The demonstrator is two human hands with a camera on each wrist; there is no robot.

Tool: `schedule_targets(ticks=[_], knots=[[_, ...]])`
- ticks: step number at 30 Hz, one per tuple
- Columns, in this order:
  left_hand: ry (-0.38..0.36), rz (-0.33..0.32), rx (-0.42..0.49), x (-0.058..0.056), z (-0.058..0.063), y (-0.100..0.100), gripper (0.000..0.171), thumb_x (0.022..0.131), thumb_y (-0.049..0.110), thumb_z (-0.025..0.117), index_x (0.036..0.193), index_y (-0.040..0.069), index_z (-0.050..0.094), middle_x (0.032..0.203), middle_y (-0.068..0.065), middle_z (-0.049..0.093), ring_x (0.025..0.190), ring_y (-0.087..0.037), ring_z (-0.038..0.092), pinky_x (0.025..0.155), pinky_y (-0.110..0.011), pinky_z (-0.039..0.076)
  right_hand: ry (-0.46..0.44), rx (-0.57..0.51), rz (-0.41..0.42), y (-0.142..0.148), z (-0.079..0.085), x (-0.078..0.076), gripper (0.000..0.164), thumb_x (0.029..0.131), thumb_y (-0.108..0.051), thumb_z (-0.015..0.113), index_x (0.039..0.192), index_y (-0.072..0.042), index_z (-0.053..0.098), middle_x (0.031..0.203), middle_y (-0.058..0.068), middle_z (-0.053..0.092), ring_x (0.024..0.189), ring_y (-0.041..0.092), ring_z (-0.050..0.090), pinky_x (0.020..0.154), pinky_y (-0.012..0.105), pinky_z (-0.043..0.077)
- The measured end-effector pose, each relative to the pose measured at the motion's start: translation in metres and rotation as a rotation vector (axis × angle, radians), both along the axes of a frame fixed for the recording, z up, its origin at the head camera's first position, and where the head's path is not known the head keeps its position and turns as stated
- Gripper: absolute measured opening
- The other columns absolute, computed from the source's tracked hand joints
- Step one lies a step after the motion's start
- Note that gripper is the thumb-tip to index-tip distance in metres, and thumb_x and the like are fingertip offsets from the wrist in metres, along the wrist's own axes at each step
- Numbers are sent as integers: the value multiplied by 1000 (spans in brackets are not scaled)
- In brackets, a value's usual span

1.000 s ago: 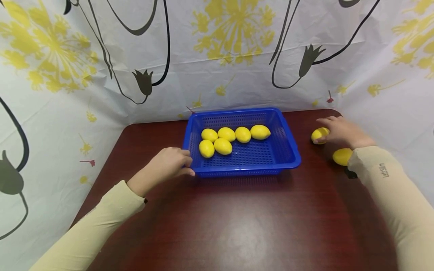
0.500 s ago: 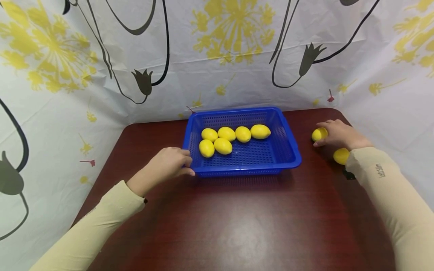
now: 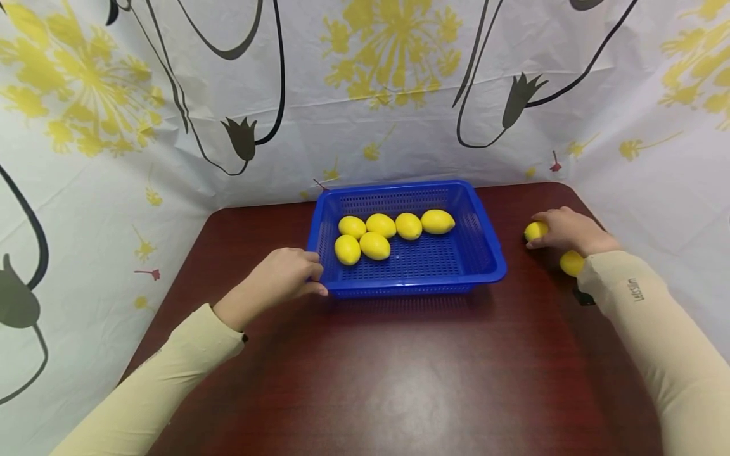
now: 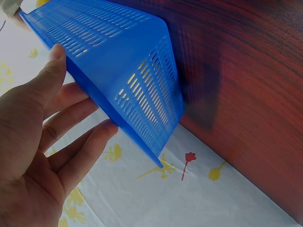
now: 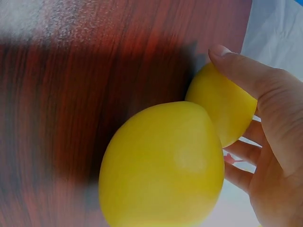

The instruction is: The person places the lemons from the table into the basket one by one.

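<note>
My left hand (image 3: 282,272) holds the near left corner of a blue perforated plastic basket (image 3: 410,284). In the left wrist view, the thumb of that hand (image 4: 28,137) is on one side of the basket's rim and the fingertips are along the other. Several yellow lemons (image 3: 375,246) lie inside, toward the left and back. Off to the right of the basket, my right hand (image 3: 570,231) grips a lemon (image 3: 535,231) at the table, thumb on one side and fingers around the other. A second lemon (image 5: 163,165) lies nearer, beside the wrist, partly covered by the sleeve.
The dark red-brown wooden table (image 3: 376,367) has rounded far corners. A white patterned sheet (image 3: 365,145) hangs right behind it and along both sides. A small black object (image 3: 583,297) shows at the right cuff.
My right hand has lowered slightly toward me and closed around the far lemon, covering more of it. My left hand and the basket have stayed in place.
</note>
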State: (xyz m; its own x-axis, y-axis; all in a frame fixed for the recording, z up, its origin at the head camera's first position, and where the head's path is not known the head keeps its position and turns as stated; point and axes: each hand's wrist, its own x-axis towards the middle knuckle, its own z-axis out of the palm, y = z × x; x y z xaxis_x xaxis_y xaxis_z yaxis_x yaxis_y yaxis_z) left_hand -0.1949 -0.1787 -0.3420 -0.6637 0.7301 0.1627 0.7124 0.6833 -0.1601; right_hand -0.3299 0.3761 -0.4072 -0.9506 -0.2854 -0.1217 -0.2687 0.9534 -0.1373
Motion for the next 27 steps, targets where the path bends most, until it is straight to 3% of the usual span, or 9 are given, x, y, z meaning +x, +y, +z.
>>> schedule_targets(ticks=[6, 13, 18, 27], knots=[[2, -2, -11, 0, 0, 0, 39, 76, 48, 79, 64, 18, 57, 64, 6, 46, 55, -9, 39, 54, -22, 33, 42, 32, -21, 1, 3, 1, 71, 79, -58, 74, 124, -4, 62, 111, 21, 66, 101, 38, 54, 78, 55, 48], [-1, -2, -7, 0, -1, 0, 39, 76, 49, 78, 64, 19, 57, 64, 6, 46, 55, -9, 39, 54, -22, 33, 60, 59, -99, 5, 7, 4, 69, 78, -75, 64, 88, -7, 65, 73, 7, 59, 70, 27, 53, 54, 35, 38], [-6, 1, -8, 1, 0, 0, 39, 76, 49, 79, 64, 19, 57, 64, 6, 46, 55, -9, 38, 53, -22, 32, 54, 73, -120, 3, 10, 8, 72, 77, -79, 60, 80, -7, 63, 68, 7, 57, 66, 25, 52, 52, 34, 37], [-1, 10, -25, 2, 1, 2, 39, 76, 49, 79, 64, 19, 57, 64, 7, 46, 55, -8, 38, 54, -21, 31, 41, 75, -122, -3, 16, 14, 65, 79, -71, 65, 78, -6, 63, 68, 8, 57, 65, 25, 52, 52, 36, 38]])
